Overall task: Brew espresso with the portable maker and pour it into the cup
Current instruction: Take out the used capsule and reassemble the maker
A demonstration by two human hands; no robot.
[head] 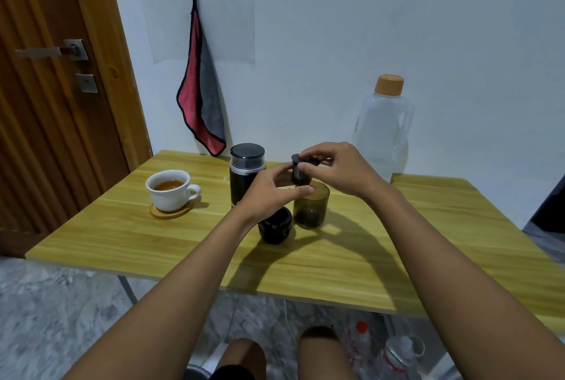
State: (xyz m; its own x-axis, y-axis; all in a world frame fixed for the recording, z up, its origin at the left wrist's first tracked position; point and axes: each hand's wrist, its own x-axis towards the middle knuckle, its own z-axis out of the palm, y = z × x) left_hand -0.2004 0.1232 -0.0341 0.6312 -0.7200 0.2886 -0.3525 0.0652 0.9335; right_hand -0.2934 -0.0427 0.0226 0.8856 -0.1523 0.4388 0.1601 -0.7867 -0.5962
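Note:
The black portable espresso maker body (244,171) stands upright at the back of the wooden table (183,245). Just right of it, both hands hold a small black part (298,170) above a smoky glass tumbler (311,208). My right hand (339,168) pinches its top rim and my left hand (272,193) grips it from below. A black ribbed cap piece (275,229) lies on the table under my left wrist. A white cup (169,189) with brown liquid sits on a round wooden coaster (171,213) to the left.
A clear plastic jug (383,129) with an orange cap stands at the back right against the wall. A red and grey towel (201,104) hangs on a hook. A wooden door (46,89) is at left. Bottles (394,355) lie on the floor under the table.

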